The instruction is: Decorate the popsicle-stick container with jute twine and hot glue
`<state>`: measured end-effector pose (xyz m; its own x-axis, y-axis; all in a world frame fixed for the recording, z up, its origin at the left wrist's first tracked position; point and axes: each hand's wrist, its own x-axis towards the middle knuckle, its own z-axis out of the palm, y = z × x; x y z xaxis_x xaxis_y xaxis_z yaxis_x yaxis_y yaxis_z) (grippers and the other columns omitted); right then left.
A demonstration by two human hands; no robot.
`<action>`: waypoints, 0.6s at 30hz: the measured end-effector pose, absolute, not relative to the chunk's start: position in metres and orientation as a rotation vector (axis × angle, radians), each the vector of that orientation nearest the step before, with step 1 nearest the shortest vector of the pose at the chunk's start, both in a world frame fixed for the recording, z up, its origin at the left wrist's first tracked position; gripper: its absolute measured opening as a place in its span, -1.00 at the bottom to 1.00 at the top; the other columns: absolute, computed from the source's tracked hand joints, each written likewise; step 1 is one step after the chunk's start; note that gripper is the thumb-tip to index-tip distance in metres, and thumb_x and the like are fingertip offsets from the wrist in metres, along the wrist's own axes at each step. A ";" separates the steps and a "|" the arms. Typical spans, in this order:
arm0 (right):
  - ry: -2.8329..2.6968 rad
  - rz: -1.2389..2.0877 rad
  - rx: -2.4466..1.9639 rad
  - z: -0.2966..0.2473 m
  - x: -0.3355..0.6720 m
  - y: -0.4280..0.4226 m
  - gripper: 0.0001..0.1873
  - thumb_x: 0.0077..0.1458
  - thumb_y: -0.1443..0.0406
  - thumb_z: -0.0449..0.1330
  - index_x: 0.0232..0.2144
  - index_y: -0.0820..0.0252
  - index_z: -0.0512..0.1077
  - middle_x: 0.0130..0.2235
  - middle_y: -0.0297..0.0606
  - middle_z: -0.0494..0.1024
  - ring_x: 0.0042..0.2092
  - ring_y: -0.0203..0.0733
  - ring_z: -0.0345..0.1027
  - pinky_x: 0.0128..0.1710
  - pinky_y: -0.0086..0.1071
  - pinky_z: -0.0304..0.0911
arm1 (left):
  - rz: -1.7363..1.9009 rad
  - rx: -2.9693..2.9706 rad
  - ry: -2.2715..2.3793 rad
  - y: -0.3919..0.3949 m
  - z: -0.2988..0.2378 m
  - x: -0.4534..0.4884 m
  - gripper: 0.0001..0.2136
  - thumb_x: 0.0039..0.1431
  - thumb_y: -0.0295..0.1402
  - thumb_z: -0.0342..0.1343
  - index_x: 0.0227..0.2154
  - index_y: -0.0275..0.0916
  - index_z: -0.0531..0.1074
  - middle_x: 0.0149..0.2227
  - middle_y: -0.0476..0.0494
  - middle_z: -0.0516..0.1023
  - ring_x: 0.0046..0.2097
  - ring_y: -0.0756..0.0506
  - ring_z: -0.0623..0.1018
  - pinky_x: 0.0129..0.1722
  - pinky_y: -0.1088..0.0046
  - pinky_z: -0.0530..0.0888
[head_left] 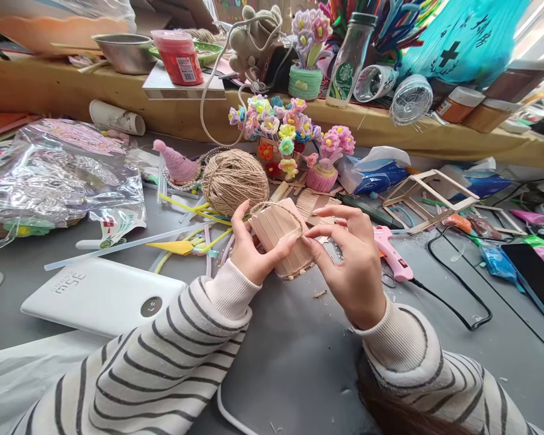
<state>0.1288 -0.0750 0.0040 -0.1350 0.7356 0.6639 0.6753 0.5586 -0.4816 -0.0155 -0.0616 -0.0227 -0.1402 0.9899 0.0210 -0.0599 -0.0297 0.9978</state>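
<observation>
A small box of flat wooden craft sticks (278, 232) is held tilted above the table in my left hand (254, 248), its thumb across the front and its fingers round the left side. Twine (278, 205) runs along the top edge, and more twine edges the bottom. At the box's right edge, my right hand (351, 260) pinches the twine between thumb and forefinger, the other fingers raised and bent. Just behind the box sits a ball of twine (236, 181). A pink glue gun (393, 252) lies to the right of my right hand.
A white power bank (100, 293) lies by my left forearm, near yellow and clear sticks. Pipe-cleaner flowers (281, 127) stand behind the box. To the right are a wooden stick frame (430, 196), a black cable (457, 317) and a phone (537, 281). Jars and a glass bottle (351, 60) line the shelf.
</observation>
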 end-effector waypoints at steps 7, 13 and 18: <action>-1.867 0.116 -1.134 0.004 0.127 -0.075 -0.91 0.04 0.42 0.13 -0.41 0.16 0.40 -0.13 -0.13 0.39 0.00 -0.07 0.23 -0.04 -0.12 0.21 | 1.350 1.103 1.286 -0.061 -0.024 -0.016 -0.07 -0.31 -0.19 0.29 0.13 -0.23 -0.12 0.03 -0.39 0.25 -0.08 -0.26 0.48 -0.07 0.09 0.41; -1.888 0.125 -1.122 0.004 0.128 -0.077 -0.90 0.04 0.42 0.12 -0.42 0.15 0.40 -0.14 -0.14 0.39 0.01 -0.07 0.23 -0.06 -0.11 0.22 | 1.362 1.094 1.302 -0.060 -0.025 -0.017 -0.08 -0.32 -0.19 0.31 0.12 -0.21 -0.09 0.02 -0.38 0.27 -0.09 -0.26 0.49 -0.09 0.09 0.43; -1.903 0.149 -1.110 0.008 0.129 -0.075 -0.91 0.03 0.42 0.13 -0.42 0.16 0.41 -0.14 -0.13 0.40 0.02 -0.07 0.22 -0.05 -0.12 0.22 | 1.349 1.093 1.307 -0.061 -0.023 -0.017 -0.06 -0.31 -0.18 0.30 0.13 -0.23 -0.11 0.03 -0.40 0.26 -0.08 -0.27 0.49 -0.09 0.08 0.42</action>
